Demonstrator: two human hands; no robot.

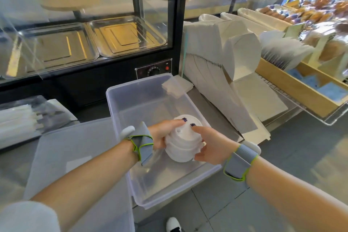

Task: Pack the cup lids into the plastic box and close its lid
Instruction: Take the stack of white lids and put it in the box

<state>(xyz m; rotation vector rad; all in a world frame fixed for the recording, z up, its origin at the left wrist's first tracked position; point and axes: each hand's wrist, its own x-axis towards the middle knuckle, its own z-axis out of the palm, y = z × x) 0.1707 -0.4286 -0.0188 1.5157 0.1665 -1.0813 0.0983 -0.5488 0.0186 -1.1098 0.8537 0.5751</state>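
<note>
A stack of white cup lids (183,142) hangs inside the open clear plastic box (131,100), just above its floor. My left hand (163,133) grips the stack from the left, and my right hand (209,145) grips it from the right, with a fingertip of each on the top lid. The box's translucent lid (75,156) lies flat on the counter to the left of the box. Apart from the stack, the box's floor looks bare.
A black glass warming cabinet (84,34) with metal trays stands behind the box. Folded white paper boxes (222,58) lean at the right, with a wooden tray of bags (293,81) beyond. Wrapped straws (18,124) lie at the left. A white shoe (174,225) shows below the counter.
</note>
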